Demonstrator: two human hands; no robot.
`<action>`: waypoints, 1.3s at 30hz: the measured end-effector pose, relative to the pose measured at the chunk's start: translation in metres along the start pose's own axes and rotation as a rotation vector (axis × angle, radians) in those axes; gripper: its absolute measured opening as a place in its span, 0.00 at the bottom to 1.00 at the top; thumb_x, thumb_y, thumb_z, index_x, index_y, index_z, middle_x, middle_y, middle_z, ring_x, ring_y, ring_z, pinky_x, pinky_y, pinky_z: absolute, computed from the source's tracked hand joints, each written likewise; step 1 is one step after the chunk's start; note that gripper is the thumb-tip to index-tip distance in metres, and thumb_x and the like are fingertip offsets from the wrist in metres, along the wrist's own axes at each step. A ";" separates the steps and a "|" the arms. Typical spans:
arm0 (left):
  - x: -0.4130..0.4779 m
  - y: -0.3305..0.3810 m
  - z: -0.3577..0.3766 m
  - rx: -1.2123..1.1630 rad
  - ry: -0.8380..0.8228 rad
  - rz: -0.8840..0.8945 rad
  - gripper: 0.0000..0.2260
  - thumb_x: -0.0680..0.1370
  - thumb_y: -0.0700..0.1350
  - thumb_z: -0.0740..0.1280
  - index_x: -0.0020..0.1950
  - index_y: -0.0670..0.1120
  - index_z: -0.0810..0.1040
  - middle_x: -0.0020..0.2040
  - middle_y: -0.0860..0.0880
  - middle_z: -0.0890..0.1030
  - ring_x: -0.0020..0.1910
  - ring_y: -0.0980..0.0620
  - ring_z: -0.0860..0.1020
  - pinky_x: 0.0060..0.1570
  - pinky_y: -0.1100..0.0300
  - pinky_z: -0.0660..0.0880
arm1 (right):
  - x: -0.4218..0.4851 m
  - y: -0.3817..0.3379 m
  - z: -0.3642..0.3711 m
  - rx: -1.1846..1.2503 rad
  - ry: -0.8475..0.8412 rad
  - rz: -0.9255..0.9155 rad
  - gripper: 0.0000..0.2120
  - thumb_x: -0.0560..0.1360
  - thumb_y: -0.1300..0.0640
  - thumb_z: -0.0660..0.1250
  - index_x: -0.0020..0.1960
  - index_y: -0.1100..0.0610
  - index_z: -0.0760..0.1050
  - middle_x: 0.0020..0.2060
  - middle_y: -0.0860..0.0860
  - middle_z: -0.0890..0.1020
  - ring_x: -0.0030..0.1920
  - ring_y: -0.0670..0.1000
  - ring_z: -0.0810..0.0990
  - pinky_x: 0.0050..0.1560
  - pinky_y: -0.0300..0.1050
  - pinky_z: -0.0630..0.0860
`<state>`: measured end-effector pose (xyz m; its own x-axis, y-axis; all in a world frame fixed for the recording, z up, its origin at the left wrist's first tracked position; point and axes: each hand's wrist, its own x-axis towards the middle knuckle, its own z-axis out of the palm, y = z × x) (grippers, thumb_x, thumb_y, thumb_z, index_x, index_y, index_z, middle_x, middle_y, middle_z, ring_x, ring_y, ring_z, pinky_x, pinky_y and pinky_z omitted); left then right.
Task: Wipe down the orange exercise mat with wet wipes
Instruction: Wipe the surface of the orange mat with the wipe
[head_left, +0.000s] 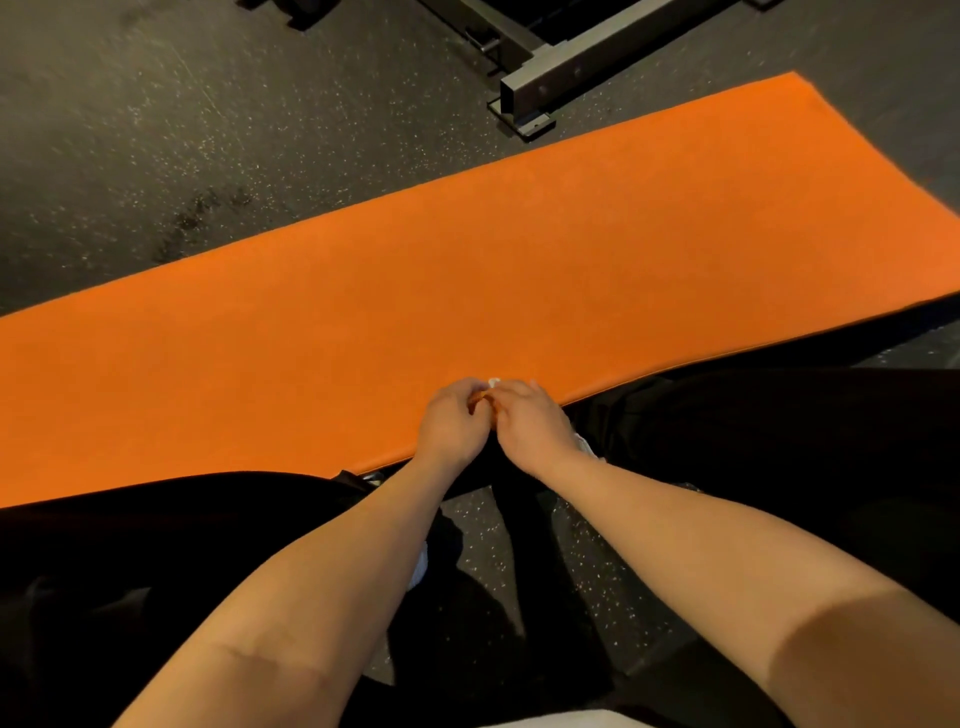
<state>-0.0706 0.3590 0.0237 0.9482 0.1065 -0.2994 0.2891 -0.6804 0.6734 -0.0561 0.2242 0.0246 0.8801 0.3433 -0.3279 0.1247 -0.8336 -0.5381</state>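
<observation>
Both hands (451, 423) (530, 426) pinch a white wipe (493, 383) over the mat's (467, 260) near edge.

A grey metal frame (561, 67) stands on the dark speckled floor (130, 130); a darker stain (202, 213) lies well left of the frame.

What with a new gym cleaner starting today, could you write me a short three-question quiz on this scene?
1. True or false: the orange mat lies rolled up on the floor.
2. Where on the mat do the left hand and the right hand meet? A) at its near edge B) at its far edge C) in its middle
3. Fill in: together the hands pinch a small ____ piece, probably a wipe.

Key: 1. False, it lies flat. 2. A. 3. white.
</observation>
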 end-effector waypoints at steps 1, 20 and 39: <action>0.003 -0.004 -0.001 0.024 0.021 -0.014 0.15 0.82 0.46 0.61 0.67 0.47 0.77 0.61 0.48 0.81 0.61 0.48 0.76 0.54 0.57 0.72 | 0.000 -0.001 0.004 -0.013 -0.039 -0.032 0.22 0.85 0.57 0.53 0.77 0.53 0.68 0.78 0.46 0.64 0.79 0.54 0.60 0.81 0.50 0.52; 0.073 0.000 0.012 0.365 -0.040 -0.119 0.18 0.84 0.50 0.56 0.74 0.54 0.70 0.75 0.50 0.67 0.71 0.43 0.67 0.68 0.46 0.61 | 0.078 0.023 -0.029 -0.332 -0.255 0.060 0.26 0.84 0.57 0.51 0.82 0.56 0.54 0.82 0.50 0.52 0.82 0.49 0.45 0.80 0.56 0.43; 0.071 -0.020 0.029 0.237 -0.038 -0.019 0.21 0.84 0.46 0.56 0.78 0.47 0.67 0.79 0.49 0.65 0.74 0.45 0.61 0.74 0.55 0.60 | 0.102 0.057 -0.041 -0.387 -0.159 0.191 0.30 0.81 0.60 0.53 0.82 0.59 0.52 0.82 0.53 0.49 0.82 0.54 0.47 0.81 0.55 0.45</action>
<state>-0.0130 0.3594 -0.0304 0.9359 0.0966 -0.3387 0.2634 -0.8304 0.4911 0.0599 0.1939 -0.0074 0.8268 0.2047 -0.5240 0.1557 -0.9783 -0.1365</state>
